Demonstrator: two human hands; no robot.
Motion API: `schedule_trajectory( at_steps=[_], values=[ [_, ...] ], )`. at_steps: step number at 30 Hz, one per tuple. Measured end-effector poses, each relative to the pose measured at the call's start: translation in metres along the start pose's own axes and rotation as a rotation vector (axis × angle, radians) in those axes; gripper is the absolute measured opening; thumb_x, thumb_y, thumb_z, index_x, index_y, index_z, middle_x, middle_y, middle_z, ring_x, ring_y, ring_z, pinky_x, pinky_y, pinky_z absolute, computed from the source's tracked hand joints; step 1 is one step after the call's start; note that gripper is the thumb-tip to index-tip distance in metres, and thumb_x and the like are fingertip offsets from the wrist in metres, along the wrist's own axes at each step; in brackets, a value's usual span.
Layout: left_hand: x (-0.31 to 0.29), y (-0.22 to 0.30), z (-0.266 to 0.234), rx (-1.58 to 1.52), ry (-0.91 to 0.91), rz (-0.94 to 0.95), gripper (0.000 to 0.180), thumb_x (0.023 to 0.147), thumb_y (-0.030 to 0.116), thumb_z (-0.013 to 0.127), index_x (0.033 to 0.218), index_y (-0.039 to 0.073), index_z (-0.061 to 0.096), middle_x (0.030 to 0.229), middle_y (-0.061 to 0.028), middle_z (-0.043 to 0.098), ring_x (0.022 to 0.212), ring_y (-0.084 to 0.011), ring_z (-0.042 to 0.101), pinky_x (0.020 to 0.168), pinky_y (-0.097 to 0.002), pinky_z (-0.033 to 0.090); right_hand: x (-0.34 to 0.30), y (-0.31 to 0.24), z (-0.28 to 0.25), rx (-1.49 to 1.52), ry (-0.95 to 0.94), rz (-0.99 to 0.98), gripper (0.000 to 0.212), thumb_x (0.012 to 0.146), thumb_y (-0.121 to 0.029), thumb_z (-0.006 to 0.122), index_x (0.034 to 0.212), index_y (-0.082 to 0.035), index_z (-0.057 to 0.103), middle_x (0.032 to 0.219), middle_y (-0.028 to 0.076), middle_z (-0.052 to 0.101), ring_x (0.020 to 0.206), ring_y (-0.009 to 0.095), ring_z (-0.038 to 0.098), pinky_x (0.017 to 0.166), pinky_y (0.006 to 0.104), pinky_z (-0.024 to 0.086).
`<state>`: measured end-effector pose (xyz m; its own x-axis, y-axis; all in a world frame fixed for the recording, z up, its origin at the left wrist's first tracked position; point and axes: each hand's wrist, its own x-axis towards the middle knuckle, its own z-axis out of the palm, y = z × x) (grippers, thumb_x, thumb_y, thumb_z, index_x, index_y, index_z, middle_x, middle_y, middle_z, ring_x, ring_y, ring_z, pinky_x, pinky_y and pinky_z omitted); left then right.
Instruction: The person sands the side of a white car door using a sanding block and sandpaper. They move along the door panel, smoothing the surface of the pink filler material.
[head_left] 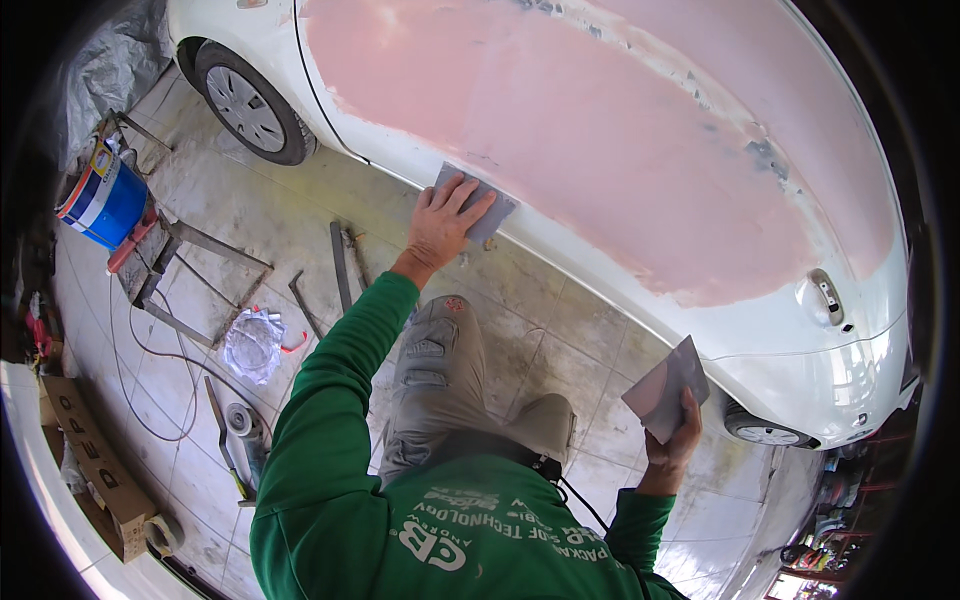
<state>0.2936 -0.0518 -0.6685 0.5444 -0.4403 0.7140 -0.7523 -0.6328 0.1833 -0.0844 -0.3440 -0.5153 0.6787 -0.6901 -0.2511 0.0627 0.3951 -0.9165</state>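
Head view, looking down at a person in a green long-sleeved shirt who crouches beside a white car on a tiled floor. Left hand [445, 222] lies flat with fingers spread, pressing a thin grey spreader [478, 203] against the lower edge of the car panel [620, 130], where a broad, matte pink coat of filler meets glossy white paint. Right hand [674, 442], nearer and to the right, is closed around the bottom edge of a flat grey mixing board [667, 385] — square, smeared pinkish, held clear of the car. Uneven pressure could gouge the soft filler or leave ridges; the tilted board could drip onto the floor. A blue paint bucket [103, 198] and metal frames lie at far left.
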Motion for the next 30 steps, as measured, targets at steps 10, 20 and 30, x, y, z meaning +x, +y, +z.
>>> schedule_trajectory(
  at_steps=[10,20,30],
  values=[
    [0.156,-0.056,-0.175,0.112,0.324,0.139,0.07,0.077,-0.003,0.069,0.143,0.022,0.067,0.139,-0.0057,0.063,0.126,-0.0329,0.061,0.1,-0.0479,0.051,0.014,0.005,0.012,0.023,-0.139,0.03,0.043,0.104,-0.022,0.056,0.138,0.003,0.057,0.119,0.014,0.07,0.099,0.027,0.072,0.078,0.0375,0.062],
    [0.157,-0.072,-0.142,0.204,0.321,0.193,0.077,0.074,-0.006,0.069,0.145,0.025,0.066,0.143,-0.0039,0.06,0.135,-0.0323,0.057,0.107,-0.0506,0.047,0.033,0.016,0.019,-0.029,-0.09,0.109,0.042,0.103,-0.023,0.056,0.138,0.0,0.057,0.115,0.012,0.071,0.092,0.026,0.073,0.066,0.0372,0.062],
    [0.034,-0.077,0.016,0.091,0.378,0.004,0.066,0.085,0.001,0.066,0.144,0.03,0.067,0.153,-0.0042,0.054,0.147,-0.0331,0.049,0.107,-0.0621,0.047,0.033,0.017,0.017,-0.078,-0.121,0.119,0.044,0.104,-0.024,0.056,0.141,0.001,0.055,0.118,0.013,0.069,0.094,0.026,0.072,0.066,0.0366,0.061]
  ],
)
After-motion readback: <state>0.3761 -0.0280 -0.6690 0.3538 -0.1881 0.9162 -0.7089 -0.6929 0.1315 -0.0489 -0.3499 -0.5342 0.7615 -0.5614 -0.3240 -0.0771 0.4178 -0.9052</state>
